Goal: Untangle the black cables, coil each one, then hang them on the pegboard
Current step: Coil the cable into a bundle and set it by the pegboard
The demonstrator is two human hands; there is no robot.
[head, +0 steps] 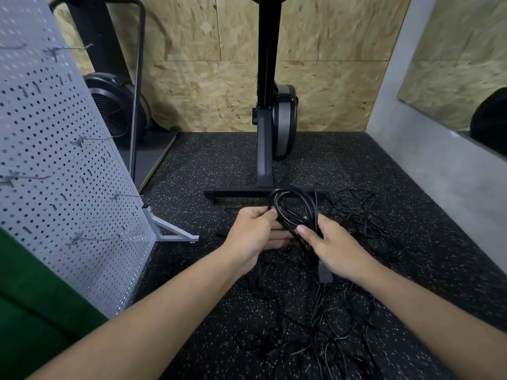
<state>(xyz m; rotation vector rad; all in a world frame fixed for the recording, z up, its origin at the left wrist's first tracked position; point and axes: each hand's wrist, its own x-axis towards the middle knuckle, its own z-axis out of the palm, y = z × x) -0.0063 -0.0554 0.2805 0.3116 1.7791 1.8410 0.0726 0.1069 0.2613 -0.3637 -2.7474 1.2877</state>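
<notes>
Left hand [253, 231]: grips the coiled black cable [295, 208].
Right hand [330, 246]: pinches the same coil.
Floor [411, 215]: tangled cables [315, 333].

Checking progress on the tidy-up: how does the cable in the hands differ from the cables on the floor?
The held cable is gathered into loops; the floor cables sprawl tangled. The held cable is gripped by the left hand and right hand; the floor cables lie untouched. The held cable looks thicker than the floor cables. Both are black.
</notes>
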